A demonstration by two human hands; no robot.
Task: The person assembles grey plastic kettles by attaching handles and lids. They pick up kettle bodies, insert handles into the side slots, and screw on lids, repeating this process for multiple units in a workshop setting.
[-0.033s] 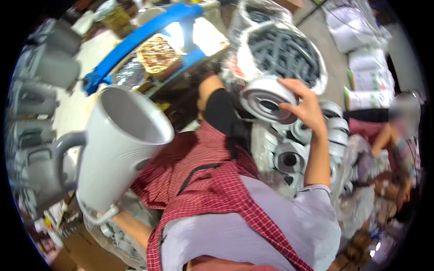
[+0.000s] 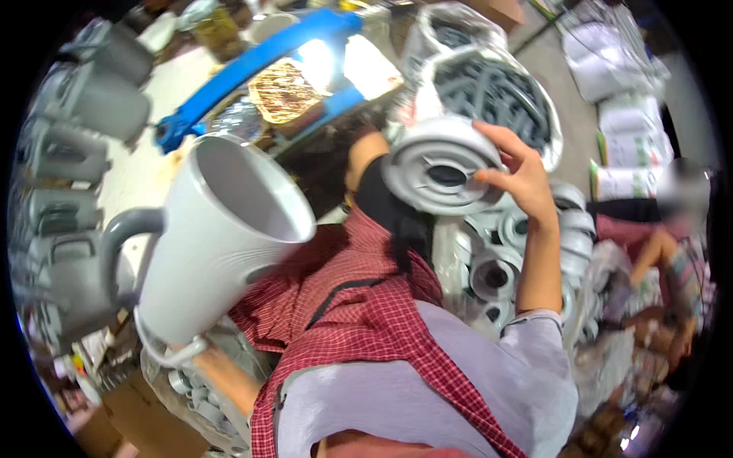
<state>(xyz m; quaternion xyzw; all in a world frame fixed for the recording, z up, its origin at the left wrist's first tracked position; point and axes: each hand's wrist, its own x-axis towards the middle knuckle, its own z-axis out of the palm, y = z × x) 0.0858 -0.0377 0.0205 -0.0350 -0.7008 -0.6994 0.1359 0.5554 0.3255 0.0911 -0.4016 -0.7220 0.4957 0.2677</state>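
Note:
My right hand (image 2: 521,177) is raised and grips a round grey plastic disc (image 2: 437,172) with a dark hole in its middle, thumb on its face. My left forearm comes up at lower left. My left hand (image 2: 200,357) is mostly hidden under the base of a tall grey plastic jug body (image 2: 217,244), which it holds up. The jug is tilted, its open mouth turned up and to the right, its curved handle (image 2: 122,229) on the left. A red checked cloth (image 2: 366,305) covers my front between both arms.
Several more grey jug bodies (image 2: 84,114) stand in rows at the left. A blue frame (image 2: 252,65) lies ahead. A clear bag of grey round parts (image 2: 496,91) and a pile of loose discs (image 2: 496,275) are on the right. Another person (image 2: 672,237) sits at far right beside white sacks (image 2: 626,145).

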